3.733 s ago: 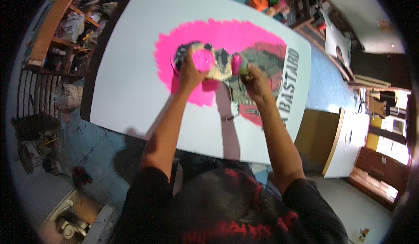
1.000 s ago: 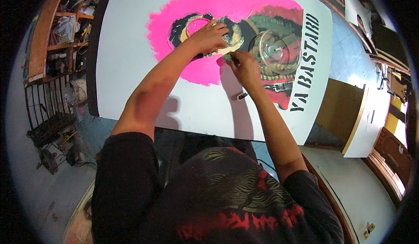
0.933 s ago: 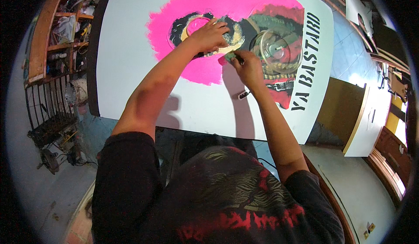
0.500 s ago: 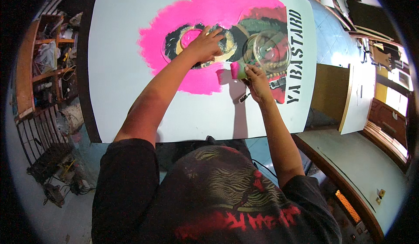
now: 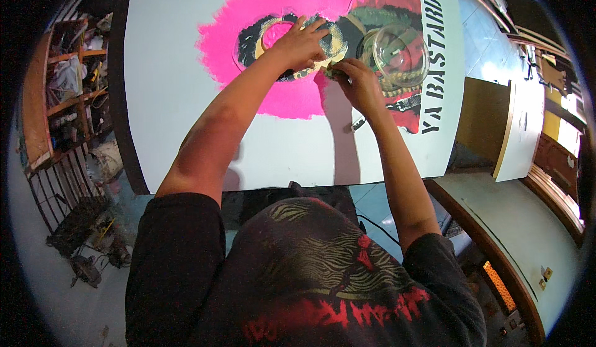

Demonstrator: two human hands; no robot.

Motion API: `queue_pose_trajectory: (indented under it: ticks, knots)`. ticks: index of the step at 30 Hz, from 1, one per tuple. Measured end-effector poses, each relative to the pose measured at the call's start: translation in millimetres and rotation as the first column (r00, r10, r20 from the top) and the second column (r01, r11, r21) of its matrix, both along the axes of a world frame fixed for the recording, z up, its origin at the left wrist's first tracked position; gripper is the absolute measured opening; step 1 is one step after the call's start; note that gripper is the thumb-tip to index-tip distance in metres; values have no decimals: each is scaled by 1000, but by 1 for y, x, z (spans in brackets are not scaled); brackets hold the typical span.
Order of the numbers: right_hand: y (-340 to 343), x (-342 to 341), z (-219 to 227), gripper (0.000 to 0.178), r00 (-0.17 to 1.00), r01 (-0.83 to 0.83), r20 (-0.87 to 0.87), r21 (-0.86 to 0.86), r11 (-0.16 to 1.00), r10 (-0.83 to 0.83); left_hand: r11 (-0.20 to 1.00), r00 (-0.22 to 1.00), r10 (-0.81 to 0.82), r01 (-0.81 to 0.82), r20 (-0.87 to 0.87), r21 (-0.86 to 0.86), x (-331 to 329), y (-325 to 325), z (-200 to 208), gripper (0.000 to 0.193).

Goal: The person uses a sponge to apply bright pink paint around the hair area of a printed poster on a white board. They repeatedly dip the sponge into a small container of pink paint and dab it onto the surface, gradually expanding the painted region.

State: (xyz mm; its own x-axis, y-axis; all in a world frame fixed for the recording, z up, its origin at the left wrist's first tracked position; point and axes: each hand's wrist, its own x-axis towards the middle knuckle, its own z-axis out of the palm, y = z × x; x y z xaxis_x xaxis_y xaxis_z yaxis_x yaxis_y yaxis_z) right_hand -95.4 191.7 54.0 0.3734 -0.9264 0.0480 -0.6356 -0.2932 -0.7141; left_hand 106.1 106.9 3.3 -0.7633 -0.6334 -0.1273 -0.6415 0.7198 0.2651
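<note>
A white board (image 5: 180, 123) lies before me with a broad patch of bright pink paint (image 5: 285, 101) on it. My left hand (image 5: 303, 44) rests with fingers spread on a dark, paint-smeared cutout shape (image 5: 251, 39) within the pink. Pinched in my right hand (image 5: 363, 83) is a small sponge (image 5: 334, 72), greenish where it shows and mostly hidden by the fingers. It is at the lower edge of the cutout shape, close to my left hand. A clear round plastic container (image 5: 402, 49) sits just right of my right hand, over a red, green and black painted area (image 5: 388, 11).
Black stencilled lettering (image 5: 433, 67) runs along the board's right side. A small dark object (image 5: 358, 123) lies partly behind my right wrist. Cluttered wooden shelves (image 5: 65, 80) stand at left. At right are a leaning white panel (image 5: 514, 132) and a grey-topped, wood-edged surface (image 5: 496, 213).
My right hand has moved left and up with the sponge, from beside the container to the cutout shape's edge. The sponge's pink face has turned out of sight. My left hand stays spread.
</note>
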Motion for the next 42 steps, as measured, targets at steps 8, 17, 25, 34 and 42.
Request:
queue_pose_trajectory:
  ticks: [8, 17, 25, 34, 42]
  knots:
    - [5, 2, -7, 13, 997, -11, -74, 52, 999, 15, 1000, 999, 3, -3, -37, -7, 0, 1, 2, 23]
    - [41, 5, 4, 11, 993, -37, -108, 77, 996, 45, 1000, 1000, 3, -3, -25, 14, 0, 1, -1, 26]
    - [74, 4, -13, 16, 991, -22, -128, 42, 999, 28, 1000, 1000, -7, 7, 16, 23, -2, -1, 1, 29]
    - [1, 7, 7, 20, 997, 3, -78, -61, 998, -8, 1000, 1000, -2, 2, -31, -1, 2, -3, -8, 22]
    - [-3, 14, -28, 11, 998, -31, -61, -102, 994, 25, 1000, 997, -15, 14, -76, -6, 5, -3, -7, 18]
